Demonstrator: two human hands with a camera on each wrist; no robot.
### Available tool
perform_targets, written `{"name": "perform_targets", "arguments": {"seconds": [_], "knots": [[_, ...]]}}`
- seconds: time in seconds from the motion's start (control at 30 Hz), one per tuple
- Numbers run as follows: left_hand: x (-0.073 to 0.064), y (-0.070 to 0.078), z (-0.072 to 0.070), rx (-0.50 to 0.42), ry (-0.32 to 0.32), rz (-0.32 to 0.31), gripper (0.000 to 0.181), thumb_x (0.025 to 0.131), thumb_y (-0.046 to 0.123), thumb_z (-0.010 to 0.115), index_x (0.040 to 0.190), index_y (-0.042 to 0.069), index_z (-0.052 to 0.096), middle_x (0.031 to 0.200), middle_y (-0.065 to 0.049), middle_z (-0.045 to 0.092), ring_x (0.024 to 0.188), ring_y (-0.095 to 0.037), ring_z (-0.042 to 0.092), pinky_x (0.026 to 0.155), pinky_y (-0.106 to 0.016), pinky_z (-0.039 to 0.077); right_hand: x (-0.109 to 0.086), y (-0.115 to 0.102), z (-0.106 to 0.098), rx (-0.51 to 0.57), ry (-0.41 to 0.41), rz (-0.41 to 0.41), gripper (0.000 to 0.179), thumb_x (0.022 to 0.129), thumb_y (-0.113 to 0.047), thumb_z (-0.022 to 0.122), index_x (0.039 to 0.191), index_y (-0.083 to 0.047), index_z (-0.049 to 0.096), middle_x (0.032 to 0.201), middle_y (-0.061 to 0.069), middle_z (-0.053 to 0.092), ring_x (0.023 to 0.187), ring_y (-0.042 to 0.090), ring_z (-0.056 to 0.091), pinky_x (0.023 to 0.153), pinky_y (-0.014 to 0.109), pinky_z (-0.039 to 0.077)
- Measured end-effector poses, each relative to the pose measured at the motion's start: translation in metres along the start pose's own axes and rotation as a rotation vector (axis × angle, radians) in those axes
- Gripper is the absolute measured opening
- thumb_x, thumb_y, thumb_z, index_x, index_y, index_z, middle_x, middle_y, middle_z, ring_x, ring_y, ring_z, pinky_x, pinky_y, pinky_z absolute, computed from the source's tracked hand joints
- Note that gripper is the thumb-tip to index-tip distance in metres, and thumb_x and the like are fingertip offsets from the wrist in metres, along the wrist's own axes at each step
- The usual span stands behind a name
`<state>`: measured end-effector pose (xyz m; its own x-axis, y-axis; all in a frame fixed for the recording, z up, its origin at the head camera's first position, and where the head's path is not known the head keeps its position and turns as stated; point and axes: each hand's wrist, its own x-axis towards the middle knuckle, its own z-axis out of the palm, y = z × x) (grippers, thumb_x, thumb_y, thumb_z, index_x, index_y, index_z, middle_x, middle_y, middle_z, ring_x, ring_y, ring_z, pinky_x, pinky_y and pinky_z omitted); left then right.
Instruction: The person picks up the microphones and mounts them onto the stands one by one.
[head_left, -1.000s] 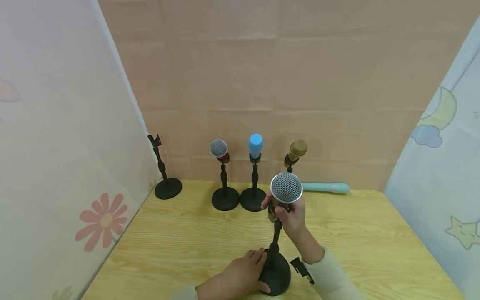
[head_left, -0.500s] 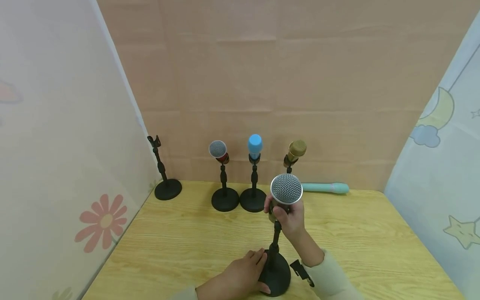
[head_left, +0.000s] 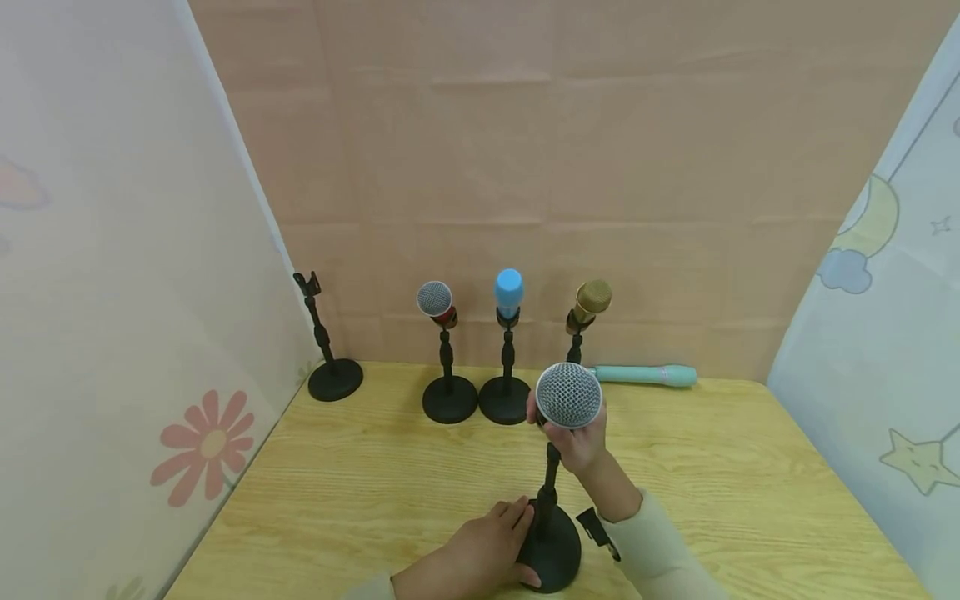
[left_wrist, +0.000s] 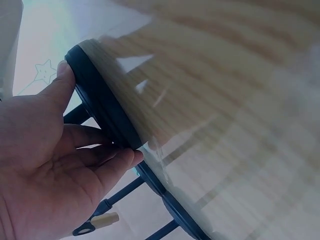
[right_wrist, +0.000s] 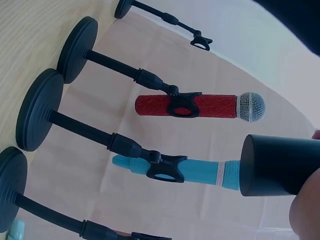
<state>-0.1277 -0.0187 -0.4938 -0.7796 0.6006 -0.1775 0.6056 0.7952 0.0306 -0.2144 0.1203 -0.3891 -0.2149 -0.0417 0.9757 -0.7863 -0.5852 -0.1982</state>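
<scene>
In the head view, my right hand [head_left: 587, 437] grips a silver-mesh microphone [head_left: 569, 395], its head tilted up towards the camera. A thick black cylindrical end [right_wrist: 277, 165] juts from that hand in the right wrist view. Below the microphone, a black microphone stand [head_left: 551, 546] stands upright near the table's front. My left hand [head_left: 480, 546] holds the rim of its round base [left_wrist: 102, 95], thumb and fingers spread around the edge. The stand's top clip is hidden behind the right hand and microphone head.
Behind stand a red microphone [right_wrist: 212, 106], a blue microphone [head_left: 509, 290] and a gold microphone [head_left: 593, 297], each in a black stand. An unoccupied stand [head_left: 335, 379] is at far left. A mint microphone [head_left: 647, 376] lies at the back right of the table [head_left: 360, 500].
The right hand has tipped the held microphone, so its mesh head sits slightly lower and faces the camera more. The left hand stays on the stand's base.
</scene>
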Motion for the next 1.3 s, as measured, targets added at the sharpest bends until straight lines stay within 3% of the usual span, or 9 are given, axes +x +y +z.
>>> {"name": "perform_targets", "arguments": {"seconds": [0.13, 0.33, 0.47, 0.57, 0.67, 0.8, 0.93, 1.1, 1.3], "knots": [[0.001, 0.000, 0.001, -0.028, -0.019, -0.014, 0.087, 0.085, 0.073, 0.057, 0.151, 0.017, 0.049, 0.157, 0.004, 0.043, 0.136, -0.015, 0.050, 0.092, -0.025, 0.056, 0.000, -0.001, -0.003, -0.047, -0.016, 0.004, 0.046, 0.098, -0.024, 0.067, 0.128, 0.007, 0.050, 0.098, 0.011, 0.065, 0.077, 0.019, 0.063, 0.069, 0.026, 0.058], [0.000, -0.003, 0.001, -0.049, -0.014, -0.007, 0.087, 0.086, 0.073, 0.058, 0.151, 0.016, 0.049, 0.157, 0.003, 0.043, 0.135, -0.015, 0.050, 0.092, -0.026, 0.056, 0.001, -0.010, -0.011, -0.159, -0.062, 0.131, 0.047, 0.100, -0.034, 0.065, 0.119, 0.007, 0.054, 0.096, 0.008, 0.070, 0.082, 0.016, 0.068, 0.075, 0.026, 0.058], [0.000, -0.008, 0.000, -0.080, -0.012, 0.014, 0.087, 0.087, 0.072, 0.058, 0.152, 0.014, 0.048, 0.157, 0.002, 0.044, 0.135, -0.015, 0.050, 0.091, -0.025, 0.056, 0.000, -0.019, -0.016, -0.362, -0.134, 0.187, 0.051, 0.102, -0.040, 0.060, 0.116, 0.009, 0.056, 0.103, 0.007, 0.071, 0.077, 0.014, 0.062, 0.063, 0.025, 0.053], [0.000, -0.014, -0.002, -0.150, -0.016, 0.035, 0.084, 0.089, 0.070, 0.057, 0.152, 0.015, 0.048, 0.156, 0.002, 0.045, 0.133, -0.015, 0.052, 0.092, -0.026, 0.056, -0.007, -0.030, -0.023, -0.590, -0.176, 0.201, 0.056, 0.104, -0.045, 0.053, 0.118, 0.009, 0.057, 0.107, 0.008, 0.069, 0.078, 0.011, 0.059, 0.062, 0.020, 0.052], [0.001, -0.023, -0.002, -0.242, -0.013, 0.059, 0.080, 0.090, 0.069, 0.057, 0.151, 0.016, 0.050, 0.153, 0.003, 0.048, 0.131, -0.014, 0.054, 0.096, -0.027, 0.054, -0.016, -0.041, -0.031, -0.775, -0.205, 0.199, 0.057, 0.107, -0.043, 0.047, 0.123, 0.011, 0.057, 0.111, 0.012, 0.068, 0.095, 0.008, 0.063, 0.083, 0.017, 0.053], [0.000, -0.033, -0.003, -0.357, 0.024, 0.088, 0.075, 0.092, 0.066, 0.056, 0.148, 0.017, 0.053, 0.148, 0.002, 0.053, 0.129, -0.014, 0.055, 0.100, -0.029, 0.052, -0.029, -0.059, -0.043, -0.935, -0.232, 0.221, 0.056, 0.110, -0.035, 0.043, 0.139, 0.012, 0.049, 0.137, 0.013, 0.060, 0.132, 0.010, 0.053, 0.111, 0.020, 0.039], [-0.002, -0.039, -0.012, -0.454, 0.090, 0.108, 0.065, 0.097, 0.059, 0.057, 0.144, 0.016, 0.056, 0.142, 0.002, 0.058, 0.128, -0.012, 0.056, 0.102, -0.030, 0.051, -0.041, -0.076, -0.054, -0.998, -0.269, 0.306, 0.041, 0.108, -0.022, 0.048, 0.138, 0.006, 0.054, 0.137, 0.010, 0.061, 0.131, 0.013, 0.054, 0.112, 0.018, 0.036], [-0.005, -0.042, -0.026, -0.540, 0.139, 0.122, 0.059, 0.099, 0.056, 0.056, 0.144, 0.018, 0.055, 0.140, 0.007, 0.058, 0.127, -0.008, 0.055, 0.103, -0.031, 0.050, -0.057, -0.093, -0.059, -1.046, -0.374, 0.522, 0.031, 0.099, -0.002, 0.057, 0.130, -0.006, 0.060, 0.123, 0.006, 0.067, 0.114, 0.019, 0.063, 0.104, 0.015, 0.041], [-0.006, -0.042, -0.034, -0.634, 0.190, 0.175, 0.056, 0.101, 0.053, 0.054, 0.146, 0.020, 0.053, 0.139, 0.006, 0.058, 0.124, -0.007, 0.056, 0.101, -0.029, 0.051, -0.075, -0.104, -0.056, -1.111, -0.488, 0.708, 0.038, 0.098, -0.006, 0.062, 0.135, -0.015, 0.059, 0.131, -0.005, 0.065, 0.118, 0.018, 0.064, 0.097, 0.033, 0.054]]}}
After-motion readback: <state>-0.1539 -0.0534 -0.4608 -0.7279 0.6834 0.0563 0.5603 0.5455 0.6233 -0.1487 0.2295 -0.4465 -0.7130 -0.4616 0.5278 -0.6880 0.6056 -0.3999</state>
